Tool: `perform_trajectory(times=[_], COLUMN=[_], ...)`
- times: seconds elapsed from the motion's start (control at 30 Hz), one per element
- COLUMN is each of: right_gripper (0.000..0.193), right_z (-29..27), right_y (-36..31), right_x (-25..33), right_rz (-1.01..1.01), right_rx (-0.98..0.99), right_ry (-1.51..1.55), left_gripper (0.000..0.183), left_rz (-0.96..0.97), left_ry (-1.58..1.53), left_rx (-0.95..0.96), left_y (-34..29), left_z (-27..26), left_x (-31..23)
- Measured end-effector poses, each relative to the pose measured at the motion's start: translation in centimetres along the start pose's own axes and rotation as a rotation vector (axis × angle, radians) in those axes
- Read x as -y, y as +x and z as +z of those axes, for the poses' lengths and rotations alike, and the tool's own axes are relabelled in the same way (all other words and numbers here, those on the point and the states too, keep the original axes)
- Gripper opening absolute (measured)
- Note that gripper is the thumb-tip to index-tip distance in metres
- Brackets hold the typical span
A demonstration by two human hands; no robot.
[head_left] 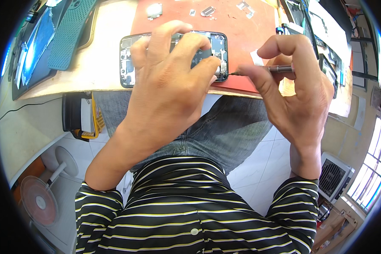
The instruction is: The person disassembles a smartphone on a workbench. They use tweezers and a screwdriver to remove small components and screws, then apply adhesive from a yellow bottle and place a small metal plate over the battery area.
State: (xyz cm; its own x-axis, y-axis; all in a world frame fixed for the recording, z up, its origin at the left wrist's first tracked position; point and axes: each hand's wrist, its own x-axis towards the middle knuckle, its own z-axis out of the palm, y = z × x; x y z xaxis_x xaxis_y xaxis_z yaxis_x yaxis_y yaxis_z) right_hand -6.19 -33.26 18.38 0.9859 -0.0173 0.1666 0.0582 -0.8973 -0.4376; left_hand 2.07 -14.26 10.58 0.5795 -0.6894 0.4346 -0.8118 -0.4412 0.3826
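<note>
An opened phone (128, 63) with its back off and its inner parts exposed lies at the near edge of a wooden table (106, 51), partly on a red mat (224, 21). My left hand (169, 84) covers the phone's middle, fingers pressing on it and steadying it. My right hand (296, 89) grips a thin grey screwdriver (275, 69), held level, its tip touching the phone's right end beside my left thumb.
Small metal parts (207, 10) and a small board (154, 10) lie on the mat's far side. A teal perforated case (70, 36) and a dark tray (34, 46) sit at the left. Below the table are a fan (40, 199) and a box (82, 116).
</note>
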Motion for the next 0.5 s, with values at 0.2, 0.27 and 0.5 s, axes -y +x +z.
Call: perform_trajectory(times=[0.2,0.27,0.5], right_gripper=[0.031,0.03,0.029], right_z=[-0.2,-0.3,-0.3], right_y=[0.4,0.0,-0.2], right_x=[-0.7,-0.5,-0.3], right_rz=[-0.19,-0.127,-0.097], right_rx=[-0.075,-0.073,-0.14], right_ry=[-0.049,-0.001,0.199], left_gripper=[0.027,0.026,0.02], left_rz=[0.008,0.011,0.02], left_ry=[-0.009,-0.027,-0.071], left_rx=[0.017,0.009,-0.013], left_y=[0.0,0.2,0.3], left_z=[0.0,0.1,0.3], left_x=[-0.1,-0.2,-0.2])
